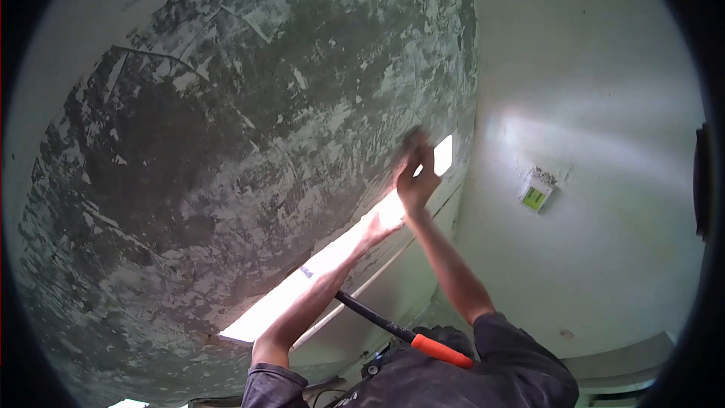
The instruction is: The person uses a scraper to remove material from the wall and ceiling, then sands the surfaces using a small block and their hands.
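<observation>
Both forearms reach up from dark sleeves to the patchy grey surface (249,121). My right hand (419,177) has its fingers curled into a pinch beside the bright opening (443,156); a dark, blurred shape at the fingertips cannot be made out. Just below and left of it, my left hand (384,221) lies against the bright strip (283,302), its fingers washed out by glare. A tool with an orange handle (442,350) and a black shaft (374,316) slants across the dark shirt, touched by neither hand.
A pale wall (589,257) rises on the right, with a small white and green box (535,196) on it. A thin pale strip (355,295) runs diagonally below the bright opening. At the far right edge is a dark object (702,181).
</observation>
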The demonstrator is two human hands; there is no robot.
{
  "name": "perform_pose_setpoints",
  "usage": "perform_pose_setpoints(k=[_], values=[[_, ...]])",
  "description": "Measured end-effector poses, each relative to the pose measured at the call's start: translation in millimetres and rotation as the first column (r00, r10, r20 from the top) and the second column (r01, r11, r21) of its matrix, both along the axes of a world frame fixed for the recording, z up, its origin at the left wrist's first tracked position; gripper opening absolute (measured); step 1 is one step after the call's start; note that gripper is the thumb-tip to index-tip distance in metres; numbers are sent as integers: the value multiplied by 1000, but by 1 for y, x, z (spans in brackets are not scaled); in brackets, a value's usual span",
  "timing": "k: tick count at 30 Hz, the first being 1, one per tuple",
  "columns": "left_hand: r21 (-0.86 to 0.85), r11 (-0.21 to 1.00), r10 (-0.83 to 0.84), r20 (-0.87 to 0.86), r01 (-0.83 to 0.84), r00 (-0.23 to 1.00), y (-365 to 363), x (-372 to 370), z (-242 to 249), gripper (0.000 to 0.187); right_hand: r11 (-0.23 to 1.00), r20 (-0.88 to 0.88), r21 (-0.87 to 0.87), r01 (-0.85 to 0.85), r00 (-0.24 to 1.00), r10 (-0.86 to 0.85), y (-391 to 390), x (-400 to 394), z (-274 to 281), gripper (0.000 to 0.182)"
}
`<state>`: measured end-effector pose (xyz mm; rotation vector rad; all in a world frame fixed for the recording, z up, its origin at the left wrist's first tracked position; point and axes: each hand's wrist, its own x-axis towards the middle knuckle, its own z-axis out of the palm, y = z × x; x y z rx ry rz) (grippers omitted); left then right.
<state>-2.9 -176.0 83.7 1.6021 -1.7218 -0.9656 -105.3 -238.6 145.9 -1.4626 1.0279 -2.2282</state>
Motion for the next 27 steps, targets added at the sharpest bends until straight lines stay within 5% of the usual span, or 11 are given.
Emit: perform_pose_setpoints(k=[5, 10, 12, 14, 17, 19, 22, 24, 25, 26, 27], values=[[-242, 968, -90, -67, 71, 994, -2, 0, -6, 79, 775, -414, -460, -434, 876, 245, 3, -11, -33, 32], [-513, 849, -237, -160, 125, 958, -14, 4, -27, 70, 1000, -1, 1, -5, 1000, 5, 2, 3, -8, 4], [-140, 983, -121, 4, 121, 993, -18, 3, -13, 62, 907, -229, -391, -154, 971, 66, 47, 7, -14, 19], [-286, 957, -209, -582, 43, 786, -24, 3, -41, 58, 776, -422, -477, -413, 882, 210, 15, -8, -37, 39], [-186, 981, 61, -2, -61, 998, -6, 0, -15, 59, 953, -269, 287, -93, 947, 173, -38, -26, 3, 23], [79, 986, 138, 118, -148, 983, 2, -4, -5, 59, 960, -49, 160, -232, 969, 242, -24, -19, 24, 24], [-424, 902, -212, -263, 85, 941, -24, 1, -32, 57, 866, -332, -474, -161, 943, -7, 20, -4, -17, 33], [-474, 880, -72, -83, 25, 994, -12, 6, -35, 60, 522, 108, -213, -826, 511, 853, -37, -4, -88, 34], [-484, 875, -60, -158, -24, 986, 1, -6, -14, 65, 845, -268, -433, -314, 940, 212, -32, -23, -21, 31], [-477, 878, -60, -164, -26, 985, 0, -3, -10, 65, 942, -323, 325, -83, 927, 192, -51, -38, -16, 30], [-180, 982, 41, -45, -48, 998, -3, 1, -8, 68, 969, -210, 236, -70, 970, 121, -48, -35, 12, 30]])
